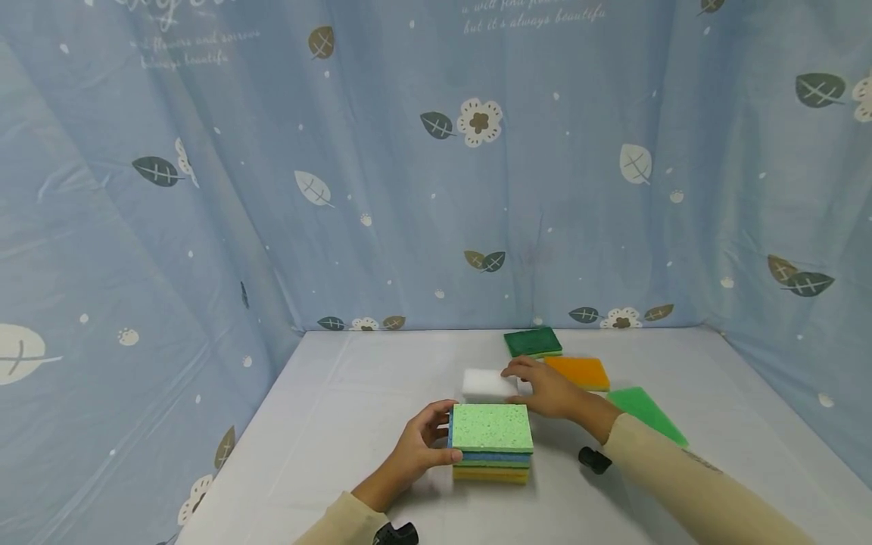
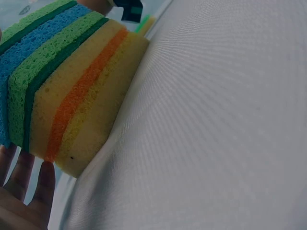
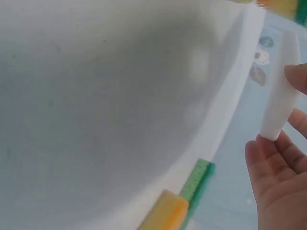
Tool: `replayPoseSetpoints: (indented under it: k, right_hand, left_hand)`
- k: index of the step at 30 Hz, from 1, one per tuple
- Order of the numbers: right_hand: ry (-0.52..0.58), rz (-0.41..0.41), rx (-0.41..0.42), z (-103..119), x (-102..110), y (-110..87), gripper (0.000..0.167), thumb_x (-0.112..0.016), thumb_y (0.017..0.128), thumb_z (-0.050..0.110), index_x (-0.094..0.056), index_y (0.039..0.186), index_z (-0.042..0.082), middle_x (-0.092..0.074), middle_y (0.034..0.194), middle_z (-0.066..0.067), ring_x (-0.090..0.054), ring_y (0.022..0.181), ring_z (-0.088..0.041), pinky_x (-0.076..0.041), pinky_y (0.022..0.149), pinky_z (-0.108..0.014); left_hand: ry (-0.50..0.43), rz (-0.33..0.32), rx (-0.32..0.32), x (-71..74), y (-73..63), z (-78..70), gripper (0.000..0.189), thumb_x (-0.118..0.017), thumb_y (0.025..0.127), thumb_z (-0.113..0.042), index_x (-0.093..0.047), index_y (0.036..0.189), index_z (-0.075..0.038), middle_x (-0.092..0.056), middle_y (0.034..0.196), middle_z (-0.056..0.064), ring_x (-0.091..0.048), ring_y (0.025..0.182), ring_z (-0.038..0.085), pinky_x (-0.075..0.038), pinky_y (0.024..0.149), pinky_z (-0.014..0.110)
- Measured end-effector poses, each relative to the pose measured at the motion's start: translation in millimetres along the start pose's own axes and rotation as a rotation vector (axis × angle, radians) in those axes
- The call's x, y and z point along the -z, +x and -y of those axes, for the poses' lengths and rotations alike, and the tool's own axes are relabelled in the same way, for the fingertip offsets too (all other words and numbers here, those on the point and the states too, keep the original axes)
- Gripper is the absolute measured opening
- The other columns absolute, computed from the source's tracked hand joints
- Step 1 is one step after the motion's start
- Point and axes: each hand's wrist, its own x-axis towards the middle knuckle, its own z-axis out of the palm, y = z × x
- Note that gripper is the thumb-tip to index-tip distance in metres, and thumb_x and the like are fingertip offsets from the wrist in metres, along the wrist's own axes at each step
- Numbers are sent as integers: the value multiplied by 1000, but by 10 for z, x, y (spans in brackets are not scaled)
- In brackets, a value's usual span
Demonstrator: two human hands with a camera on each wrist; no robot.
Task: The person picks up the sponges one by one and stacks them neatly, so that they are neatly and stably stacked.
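Note:
A stack of sponges [image 1: 492, 428] stands near the front of the table, a speckled light-green one on top. Blue, green, orange and yellow layers show below it in the left wrist view. My left hand [image 1: 424, 443] holds the stack's left side, thumb at the front corner and fingers toward the back. Just behind the stack is a plain white sponge [image 1: 484, 384]. My right hand [image 1: 553, 391] grips its right end; the right wrist view shows the thumb on one face of the white sponge [image 3: 279, 96] and fingers on the other, clear of the table.
To the right of the stack lie a dark-green-topped sponge [image 1: 534, 342], an orange-topped sponge [image 1: 579, 372] and a bright green sponge [image 1: 647, 415], partly behind the right forearm. They rest on a white-covered table [image 1: 354, 401]. A blue patterned curtain [image 1: 381, 189] surrounds its back and sides.

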Motion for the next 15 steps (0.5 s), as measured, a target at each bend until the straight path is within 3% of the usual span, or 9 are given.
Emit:
replayPoseSetpoints:
  k: [6,15]
  right_hand:
    - [75,-11,26,61,140,-70,40,-74,88,28,-63,124,15,-53,127,-1,-58,107,-20,-51,88,-40]
    - [99,-42,49,89,213,-136,39,-75,87,28,-64,122,15,-53,127,-1,-58,106,-19,-51,89,-41]
  left_hand:
    - [0,0,-3,-3,10,-1,73,-81,80,-19,-44,140,-1,-53,132,16,-48,120,39,-40,99,48]
    - [5,-8,-14,-8,5,19,71,-81,80,-18,-45,140,-3,-54,131,15,-48,120,40,-41,99,47]
